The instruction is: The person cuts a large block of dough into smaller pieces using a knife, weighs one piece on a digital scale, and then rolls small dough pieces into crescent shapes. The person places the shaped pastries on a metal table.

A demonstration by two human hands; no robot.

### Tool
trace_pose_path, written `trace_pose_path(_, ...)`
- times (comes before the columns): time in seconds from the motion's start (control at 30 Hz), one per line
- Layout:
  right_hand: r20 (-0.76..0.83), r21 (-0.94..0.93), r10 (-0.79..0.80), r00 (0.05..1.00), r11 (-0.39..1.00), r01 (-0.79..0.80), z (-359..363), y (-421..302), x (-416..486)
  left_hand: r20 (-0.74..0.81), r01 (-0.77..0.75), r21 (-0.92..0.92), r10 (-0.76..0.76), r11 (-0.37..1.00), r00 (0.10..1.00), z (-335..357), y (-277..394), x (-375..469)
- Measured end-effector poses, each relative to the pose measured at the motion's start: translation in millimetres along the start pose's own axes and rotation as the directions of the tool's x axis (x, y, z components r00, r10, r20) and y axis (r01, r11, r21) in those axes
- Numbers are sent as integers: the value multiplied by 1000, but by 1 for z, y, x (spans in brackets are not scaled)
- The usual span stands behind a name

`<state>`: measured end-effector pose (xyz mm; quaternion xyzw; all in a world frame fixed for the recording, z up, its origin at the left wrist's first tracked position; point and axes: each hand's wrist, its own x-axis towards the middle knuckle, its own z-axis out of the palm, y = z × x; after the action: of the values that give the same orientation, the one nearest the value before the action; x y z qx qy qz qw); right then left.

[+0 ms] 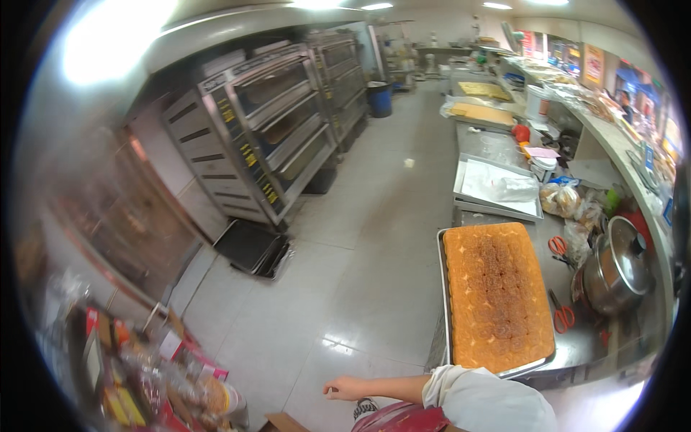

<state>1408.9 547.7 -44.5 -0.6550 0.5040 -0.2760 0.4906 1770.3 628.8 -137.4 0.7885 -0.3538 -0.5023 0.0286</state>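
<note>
My right hand reaches leftward over the floor near the bottom of the head view, its fingers loosely curled with a gap between them, nothing visible in it. The white sleeve of that arm lies close to a large slab of golden-brown baked bread with a darker, glossy middle. The slab fills a metal baking tray on the steel worktable at the right. My left hand is out of view. A red apron and part of a shoe show below the forearm.
Red-handled scissors, a second pair and a lidded steel pot stand right of the bread. Stacked trays lie beyond it. Deck ovens line the left, with black trays on the floor. Packaging clutter fills the lower left.
</note>
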Motion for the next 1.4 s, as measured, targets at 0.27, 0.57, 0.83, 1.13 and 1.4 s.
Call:
trace_pose_path(0.27, -283, 223, 582, 762, 813, -538, -72, 115, -10, 79, -263, 90, 257, 960, 963, -33, 304, 148)
trace_pose_path(0.57, -420, 456, 801, 427, 593, -663, -212, 167, -9, 205, -641, -334, 717, 691, 666, 147, 713, 165)
trace_pose_path(0.83, -589, 295, 503, 632, 863, -411, -470, 179, 131, 541, -482, -189, 500, 856, 676, 214, 769, 166)
trace_pose_path(1.13, -775, 393, 511, 371, 850, -351, -691, 247, 165, 427, -373, -473, 578, 798, 695, 270, 996, 264)
trace_pose_path(1.4, -585, 779, 811, -10, 559, -285, -766, 334, 87, 649, -782, -213, 683, 586, 335, 566, 1249, 107)
